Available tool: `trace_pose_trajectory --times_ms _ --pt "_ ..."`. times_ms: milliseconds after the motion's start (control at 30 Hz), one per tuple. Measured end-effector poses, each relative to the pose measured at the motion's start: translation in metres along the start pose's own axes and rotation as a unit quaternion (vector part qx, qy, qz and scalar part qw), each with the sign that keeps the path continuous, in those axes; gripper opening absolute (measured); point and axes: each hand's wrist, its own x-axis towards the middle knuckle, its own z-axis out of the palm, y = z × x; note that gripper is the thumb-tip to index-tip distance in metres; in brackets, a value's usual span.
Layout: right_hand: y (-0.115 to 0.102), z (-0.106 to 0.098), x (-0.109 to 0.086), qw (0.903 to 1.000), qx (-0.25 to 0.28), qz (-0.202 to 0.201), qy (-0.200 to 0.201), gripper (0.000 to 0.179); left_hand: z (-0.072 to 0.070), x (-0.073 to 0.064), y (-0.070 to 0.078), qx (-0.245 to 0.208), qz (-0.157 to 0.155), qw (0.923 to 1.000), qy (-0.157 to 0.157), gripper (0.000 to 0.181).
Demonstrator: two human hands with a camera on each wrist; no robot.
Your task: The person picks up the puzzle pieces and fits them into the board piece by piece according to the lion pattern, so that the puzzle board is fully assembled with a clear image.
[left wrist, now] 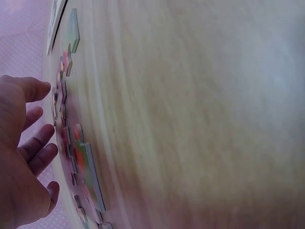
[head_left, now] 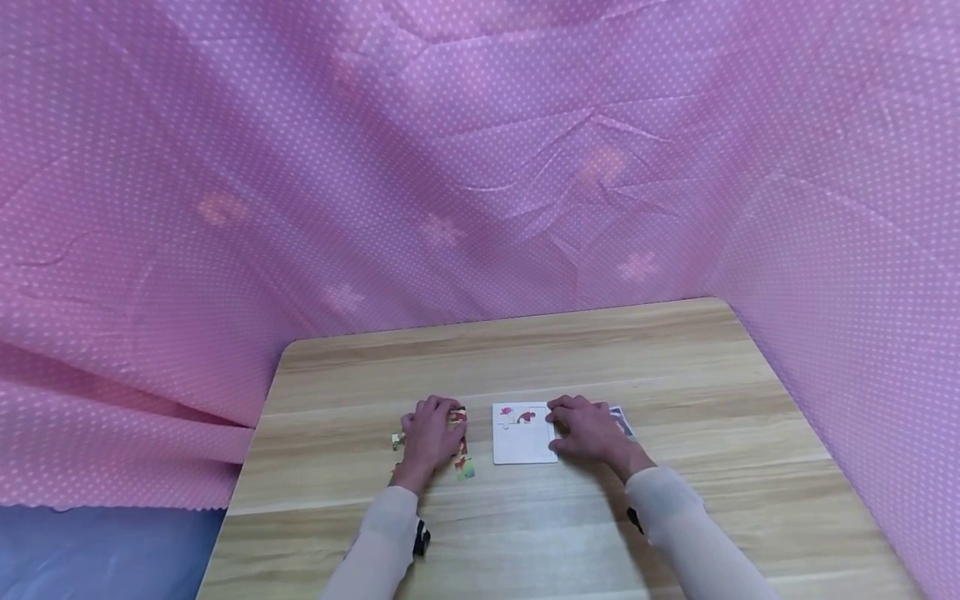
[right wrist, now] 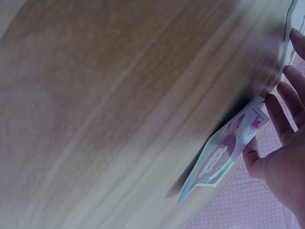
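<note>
My left hand (head_left: pixel 432 433) is over loose jigsaw pieces (head_left: pixel 463 467) on the left of the table, its fingers loosely bent. In the left wrist view, the colourful pieces (left wrist: pixel 90 167) lie flat beside the fingertips, with nothing held between them. To their right lies a square white puzzle board (head_left: pixel 522 448), with a pink and a brown figure along its upper part. My right hand (head_left: pixel 590 429) has its fingertips at the board's right edge. Under that hand sits a picture card (right wrist: pixel 219 155), partly hidden in the head view; the right wrist view shows its printed figure.
The wooden table (head_left: pixel 525 533) has rounded far corners. Pink dotted cloth (head_left: pixel 480 167) hangs behind it and along both sides. A blue surface (head_left: pixel 105 550) shows low at the left. Dark bands (head_left: pixel 422 539) are at the wrists.
</note>
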Motion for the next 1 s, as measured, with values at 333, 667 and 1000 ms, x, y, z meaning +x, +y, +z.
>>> trace_pose_trajectory --times_ms 333,667,1000 --pt "-0.0014 -0.0006 0.0005 1.0 0.005 0.001 -0.001 0.045 -0.0029 0.0028 -0.0022 0.012 -0.01 0.9996 -0.023 0.043" --pt "-0.0004 -0.002 0.0022 1.0 0.005 -0.003 -0.001 0.045 -0.0052 0.0069 -0.0014 0.001 -0.023 0.9987 -0.046 0.041" --pt "-0.0011 -0.0024 0.0018 0.9999 0.01 0.0 -0.002 0.044 -0.0024 0.0097 -0.0047 -0.02 -0.017 0.9988 -0.042 0.038"
